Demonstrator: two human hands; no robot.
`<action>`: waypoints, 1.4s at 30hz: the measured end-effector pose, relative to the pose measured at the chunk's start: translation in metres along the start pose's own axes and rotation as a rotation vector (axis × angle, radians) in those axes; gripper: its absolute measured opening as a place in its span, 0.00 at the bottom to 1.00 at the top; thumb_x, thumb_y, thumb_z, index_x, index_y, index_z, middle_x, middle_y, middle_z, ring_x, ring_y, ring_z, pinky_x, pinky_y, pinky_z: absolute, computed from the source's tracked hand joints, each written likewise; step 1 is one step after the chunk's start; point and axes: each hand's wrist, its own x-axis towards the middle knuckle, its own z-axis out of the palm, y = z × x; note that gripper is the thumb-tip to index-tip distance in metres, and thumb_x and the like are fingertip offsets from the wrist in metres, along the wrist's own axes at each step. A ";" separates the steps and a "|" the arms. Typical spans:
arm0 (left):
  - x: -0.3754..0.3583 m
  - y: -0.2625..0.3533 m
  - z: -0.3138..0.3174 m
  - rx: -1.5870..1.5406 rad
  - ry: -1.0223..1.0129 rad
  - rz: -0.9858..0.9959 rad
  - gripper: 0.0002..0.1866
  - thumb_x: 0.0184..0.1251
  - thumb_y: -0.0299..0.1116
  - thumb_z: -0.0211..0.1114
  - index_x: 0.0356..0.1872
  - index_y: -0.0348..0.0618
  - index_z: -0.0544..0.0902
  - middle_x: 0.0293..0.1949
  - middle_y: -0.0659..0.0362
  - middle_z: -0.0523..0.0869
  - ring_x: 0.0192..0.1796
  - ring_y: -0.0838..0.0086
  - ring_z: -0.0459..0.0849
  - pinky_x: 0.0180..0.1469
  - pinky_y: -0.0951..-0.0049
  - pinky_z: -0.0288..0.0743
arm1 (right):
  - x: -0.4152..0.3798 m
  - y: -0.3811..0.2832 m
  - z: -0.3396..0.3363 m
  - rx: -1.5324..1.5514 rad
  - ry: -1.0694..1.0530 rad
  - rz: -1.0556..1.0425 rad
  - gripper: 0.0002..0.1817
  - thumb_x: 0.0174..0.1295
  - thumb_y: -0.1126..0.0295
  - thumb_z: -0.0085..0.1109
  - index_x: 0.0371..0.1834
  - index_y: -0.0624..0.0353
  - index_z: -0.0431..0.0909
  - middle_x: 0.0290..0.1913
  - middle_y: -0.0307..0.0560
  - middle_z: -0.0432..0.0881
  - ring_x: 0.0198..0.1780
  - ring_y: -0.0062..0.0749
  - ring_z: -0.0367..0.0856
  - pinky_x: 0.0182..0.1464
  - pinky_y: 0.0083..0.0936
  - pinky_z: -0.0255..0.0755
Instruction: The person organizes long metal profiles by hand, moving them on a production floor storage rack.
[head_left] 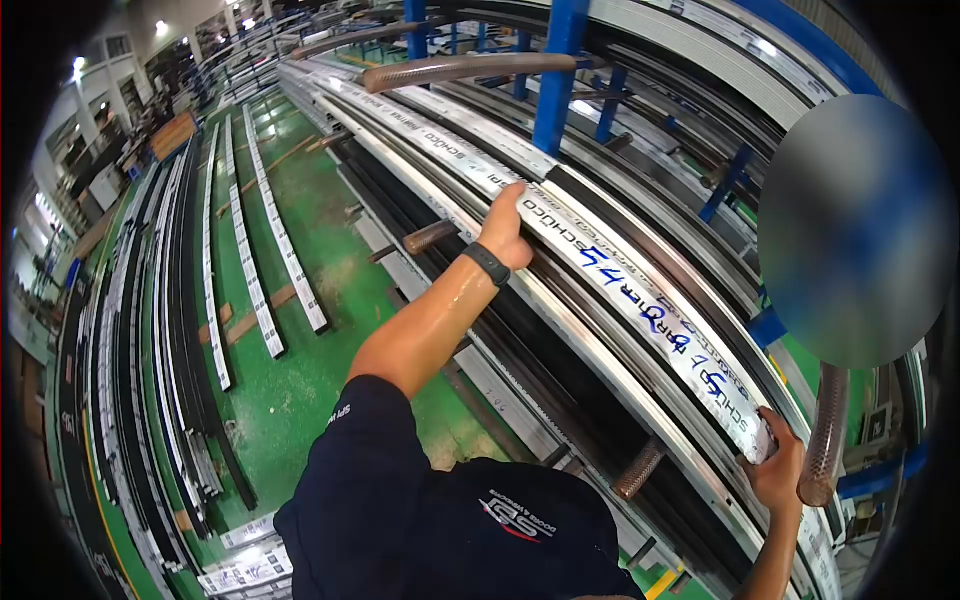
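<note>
A long aluminium profile [640,290] in white printed film, with blue handwriting on it, lies at a slant across the rack. My left hand [508,232], with a dark watch on the wrist, is closed on its near edge, the thumb on top and the other fingers largely hidden. Farther down to the right, my right hand [778,462] grips the same profile near its lower end, fingers curled round the edge. More film-wrapped profiles [420,140] lie beside and beyond it.
Blue rack posts [562,80] and sleeved support arms [470,70] stand around the stacked profiles; another sleeved arm [828,430] is close to my right hand. Three wrapped profiles [285,240] and a dark bundle [175,330] lie left on the green floor [300,400]. A blurred patch hides the right side.
</note>
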 end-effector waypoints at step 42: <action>-0.108 -0.093 -0.012 -0.054 0.023 -0.024 0.31 0.76 0.56 0.61 0.68 0.44 0.73 0.64 0.57 0.80 0.64 0.64 0.79 0.68 0.59 0.74 | -0.052 -0.021 0.023 -0.467 0.147 -0.020 0.28 0.66 0.57 0.58 0.67 0.58 0.76 0.70 0.56 0.71 0.72 0.53 0.65 0.75 0.54 0.55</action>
